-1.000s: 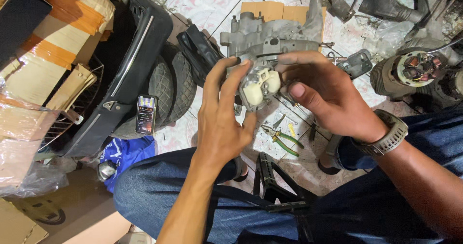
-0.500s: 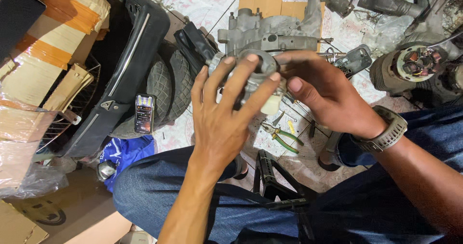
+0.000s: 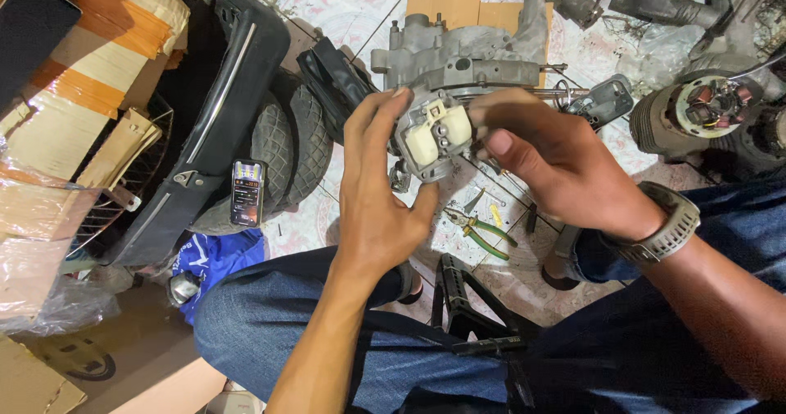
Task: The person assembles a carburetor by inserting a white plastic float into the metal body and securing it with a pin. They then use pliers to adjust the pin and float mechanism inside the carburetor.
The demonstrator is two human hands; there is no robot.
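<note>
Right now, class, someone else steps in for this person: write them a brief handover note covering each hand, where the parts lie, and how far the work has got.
Left hand: open-fingered, cupping the small grey metal part with two cream blocks from the left.
Right hand: pinching the same part from the right; a watch sits on that wrist.
Things: the part is held up above the grey engine casing on the tiled floor. Green-handled pliers lie on the floor below the hands; a phone rests on the tyre.
Done: the part is off the floor and in both hands.
Left: it is attached to nothing yet.
</note>
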